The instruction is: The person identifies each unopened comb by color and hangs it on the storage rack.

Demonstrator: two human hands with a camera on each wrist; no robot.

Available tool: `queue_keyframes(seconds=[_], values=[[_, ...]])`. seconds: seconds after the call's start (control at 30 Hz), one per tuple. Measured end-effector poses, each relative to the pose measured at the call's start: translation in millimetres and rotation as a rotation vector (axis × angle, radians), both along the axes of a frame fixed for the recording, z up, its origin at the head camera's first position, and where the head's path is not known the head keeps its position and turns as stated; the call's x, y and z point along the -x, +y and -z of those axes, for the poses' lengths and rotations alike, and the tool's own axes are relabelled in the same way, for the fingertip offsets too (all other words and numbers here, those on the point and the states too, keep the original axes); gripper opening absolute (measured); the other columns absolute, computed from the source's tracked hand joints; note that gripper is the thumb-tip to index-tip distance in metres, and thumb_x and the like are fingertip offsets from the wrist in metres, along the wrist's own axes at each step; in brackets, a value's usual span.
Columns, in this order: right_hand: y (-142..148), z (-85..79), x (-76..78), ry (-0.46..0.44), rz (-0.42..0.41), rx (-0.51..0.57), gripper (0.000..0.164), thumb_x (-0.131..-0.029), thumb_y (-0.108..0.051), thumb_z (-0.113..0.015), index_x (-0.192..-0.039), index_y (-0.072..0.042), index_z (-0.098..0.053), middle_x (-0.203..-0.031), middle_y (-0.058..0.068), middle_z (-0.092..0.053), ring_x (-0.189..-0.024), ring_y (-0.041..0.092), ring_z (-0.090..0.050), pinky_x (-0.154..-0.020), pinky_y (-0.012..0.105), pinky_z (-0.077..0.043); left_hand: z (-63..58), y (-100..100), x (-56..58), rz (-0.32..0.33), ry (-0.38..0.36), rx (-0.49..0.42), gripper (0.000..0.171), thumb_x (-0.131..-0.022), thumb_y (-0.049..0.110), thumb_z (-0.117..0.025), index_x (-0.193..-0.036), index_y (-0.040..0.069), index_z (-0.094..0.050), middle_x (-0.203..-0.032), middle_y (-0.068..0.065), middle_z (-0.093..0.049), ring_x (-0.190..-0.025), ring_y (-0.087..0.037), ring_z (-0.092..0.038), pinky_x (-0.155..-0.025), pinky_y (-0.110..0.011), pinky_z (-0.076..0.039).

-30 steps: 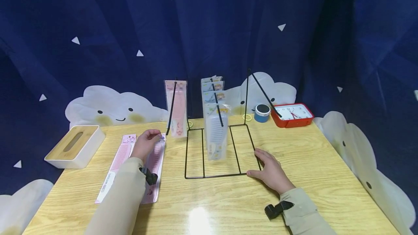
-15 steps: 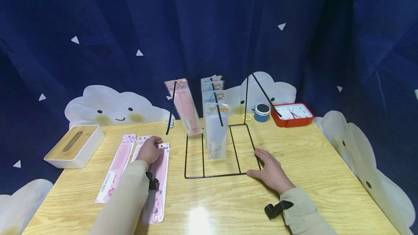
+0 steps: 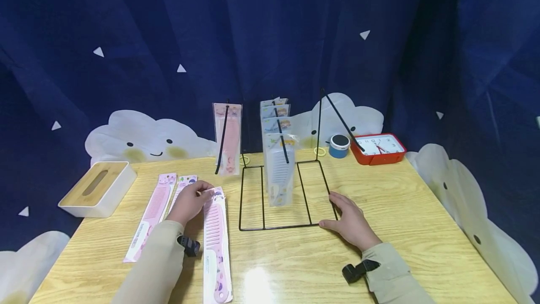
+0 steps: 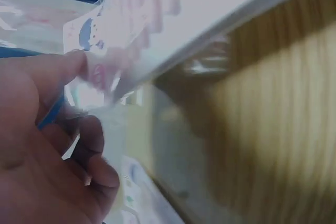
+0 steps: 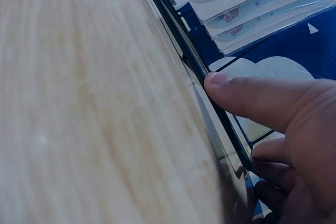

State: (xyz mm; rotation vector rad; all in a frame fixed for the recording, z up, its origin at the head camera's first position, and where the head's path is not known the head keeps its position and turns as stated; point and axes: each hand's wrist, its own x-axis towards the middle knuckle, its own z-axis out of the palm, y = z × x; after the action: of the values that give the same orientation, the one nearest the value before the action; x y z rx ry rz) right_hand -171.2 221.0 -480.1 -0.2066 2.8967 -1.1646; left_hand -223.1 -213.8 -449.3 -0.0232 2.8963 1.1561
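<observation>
1. The left hand (image 3: 188, 202) pinches the top end of a pink plastic comb in a clear printed sleeve (image 3: 215, 243), which lies on the wooden table (image 3: 401, 210) just left of the black wire display rack (image 3: 282, 196); thumb and fingertips close on the packet's header in the left wrist view.
2. The right hand (image 3: 350, 222) rests with relaxed fingers on the rack's base, thumb along the front right corner; pressing there should steady the rack.
3. Keeping the pinch beside the hang hole, not over it, seems wise.
4. Two more pink packets (image 3: 152, 215) lie further left of the rack.
5. Behind, a pink packet (image 3: 228, 137) and several blue ones (image 3: 278, 168) hang on the rack's hooks.
</observation>
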Motion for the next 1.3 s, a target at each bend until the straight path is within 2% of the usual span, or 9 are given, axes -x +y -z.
queue_keyframes(seconds=[0.1, 0.23, 0.37, 0.53, 0.73, 0.83, 1.03, 1.17, 1.3], values=[[0.2, 0.2, -0.2, -0.011, 0.0, 0.004, 0.086, -0.081, -0.031, -0.085, -0.148, 0.005, -0.044, -0.155, 0.024, -0.038, -0.142, 0.047, -0.03, -0.111, 0.063, -0.025, -11.0, 3.5, -11.5, -0.019, 0.041, -0.131, 0.02, -0.099, 0.021, -0.065, -0.115, 0.009, -0.069, -0.09, -0.006, -0.056, -0.079, -0.021, -0.047, -0.064, -0.032, -0.041], [0.3, 0.3, 0.1, -0.018, -0.001, 0.009, 0.086, -0.082, -0.032, -0.084, -0.148, 0.005, -0.044, -0.155, 0.024, -0.038, -0.143, 0.047, -0.03, -0.112, 0.063, -0.026, -26.9, 8.3, -25.8, -0.035, 0.056, -0.373, 0.026, -0.097, 0.021, -0.068, -0.117, 0.004, -0.066, -0.083, -0.002, -0.043, -0.074, -0.016, -0.042, -0.062, -0.026, -0.041], [0.8, 0.7, 1.0, -0.01, 0.0, 0.009, 0.086, -0.082, -0.031, -0.084, -0.148, 0.005, -0.044, -0.155, 0.024, -0.038, -0.143, 0.047, -0.03, -0.112, 0.062, -0.027, -44.2, 15.4, -39.3, -0.037, 0.065, -0.54, 0.028, -0.096, 0.022, -0.07, -0.115, 0.002, -0.064, -0.08, 0.0, -0.043, -0.073, -0.013, -0.043, -0.062, -0.022, -0.043], [1.3, 2.8, 1.4, -0.018, 0.006, 0.01, 0.086, -0.081, -0.031, -0.085, -0.148, 0.004, -0.043, -0.156, 0.023, -0.037, -0.143, 0.047, -0.029, -0.112, 0.062, -0.027, -69.4, 29.0, -58.8, -0.007, 0.158, -0.652, 0.022, -0.096, 0.018, -0.07, -0.108, 0.001, -0.065, -0.076, 0.001, -0.046, -0.073, -0.012, -0.042, -0.063, -0.024, -0.04], [1.7, 4.8, 1.8, -0.017, 0.009, 0.012, 0.087, -0.081, -0.032, -0.085, -0.149, 0.004, -0.043, -0.156, 0.023, -0.037, -0.143, 0.046, -0.029, -0.113, 0.061, -0.027, -88.9, 43.0, -75.1, 0.135, 0.266, -0.819, 0.003, -0.097, 0.005, -0.065, -0.1, 0.004, -0.067, -0.085, 0.002, -0.065, -0.077, -0.008, -0.056, -0.067, -0.021, -0.046], [1.5, 4.4, 2.1, -0.009, 0.005, 0.007, 0.087, -0.081, -0.033, -0.085, -0.148, 0.004, -0.044, -0.155, 0.024, -0.038, -0.143, 0.046, -0.03, -0.112, 0.062, -0.026, -96.9, 48.2, -80.9, 0.19, 0.33, -0.894, 0.014, -0.097, -0.002, -0.062, -0.097, 0.01, -0.069, -0.088, 0.002, -0.067, -0.079, -0.007, -0.058, -0.067, -0.018, -0.047], [1.1, 3.6, 1.9, -0.012, 0.007, -0.004, 0.086, -0.081, -0.032, -0.085, -0.148, 0.004, -0.044, -0.155, 0.024, -0.038, -0.143, 0.046, -0.03, -0.112, 0.062, -0.026, -114.0, 58.0, -87.3, 0.266, 0.421, -1.012, 0.023, -0.096, -0.009, -0.058, -0.098, 0.01, -0.07, -0.09, 0.0, -0.067, -0.08, -0.007, -0.058, -0.068, -0.017, -0.049], [1.0, 3.4, 1.8, -0.011, 0.006, -0.004, 0.086, -0.081, -0.033, -0.085, -0.148, 0.004, -0.044, -0.155, 0.024, -0.038, -0.143, 0.046, -0.03, -0.112, 0.062, -0.026, -120.2, 62.4, -86.7, 0.258, 0.459, -1.033, 0.023, -0.096, -0.01, -0.057, -0.098, 0.01, -0.07, -0.09, -0.001, -0.066, -0.079, -0.008, -0.057, -0.066, -0.018, -0.049], [0.0, 2.4, 1.5, -0.016, 0.006, -0.001, 0.086, -0.081, -0.032, -0.085, -0.148, 0.004, -0.043, -0.155, 0.024, -0.038, -0.143, 0.046, -0.03, -0.112, 0.062, -0.026, -122.1, 64.4, -84.7, 0.253, 0.481, -1.047, 0.024, -0.095, -0.01, -0.058, -0.098, 0.01, -0.07, -0.091, -0.001, -0.068, -0.082, -0.01, -0.06, -0.072, -0.02, -0.051]])
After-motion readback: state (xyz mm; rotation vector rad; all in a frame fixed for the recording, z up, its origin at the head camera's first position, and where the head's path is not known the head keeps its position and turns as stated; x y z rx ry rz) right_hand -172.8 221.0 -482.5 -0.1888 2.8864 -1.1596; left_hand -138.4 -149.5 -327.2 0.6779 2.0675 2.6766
